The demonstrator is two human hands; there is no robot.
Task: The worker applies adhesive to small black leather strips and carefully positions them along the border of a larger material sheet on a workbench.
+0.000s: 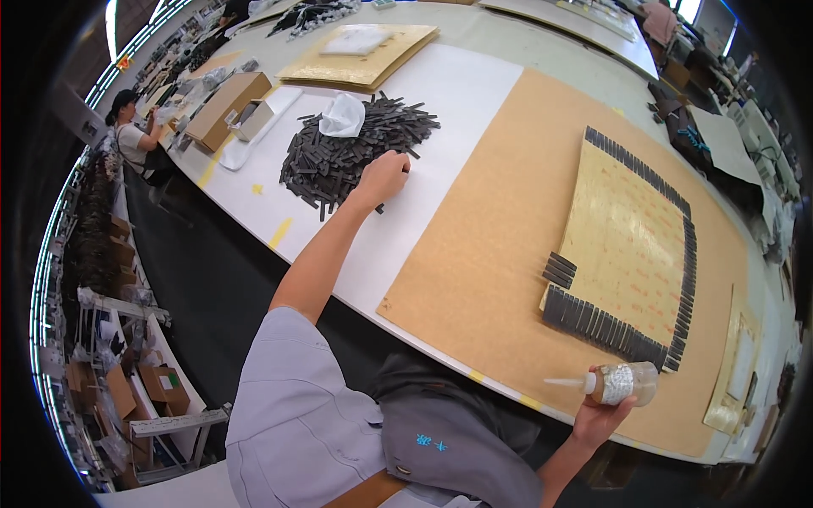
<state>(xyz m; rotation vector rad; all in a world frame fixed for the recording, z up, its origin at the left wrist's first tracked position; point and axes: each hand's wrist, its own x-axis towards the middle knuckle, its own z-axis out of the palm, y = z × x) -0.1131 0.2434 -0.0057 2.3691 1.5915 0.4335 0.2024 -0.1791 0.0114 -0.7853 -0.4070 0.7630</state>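
Note:
A heap of short dark strips [322,157] lies on the white sheet at the left of the table. At its right edge is my left hand [386,176], fingers curled and closed. What is between those fingertips, if anything, is hidden. My right hand [600,416] grips a clear squeeze bottle [645,383] with a thin nozzle, tilted sideways so the nozzle points left. Beyond the bottle lies a yellowish board [622,245] with dark strips [597,320] set side by side along its near, right and far edges. Several more strips [559,269] sit at its near-left corner.
Crumpled white paper [342,115] rests on the heap. Brown paper [474,254] covers the table under the board. Another board stack [360,52] lies behind the heap. A cardboard box [227,110] stands at far left, near a seated person [134,135]. A smaller yellowish board [733,372] lies far right.

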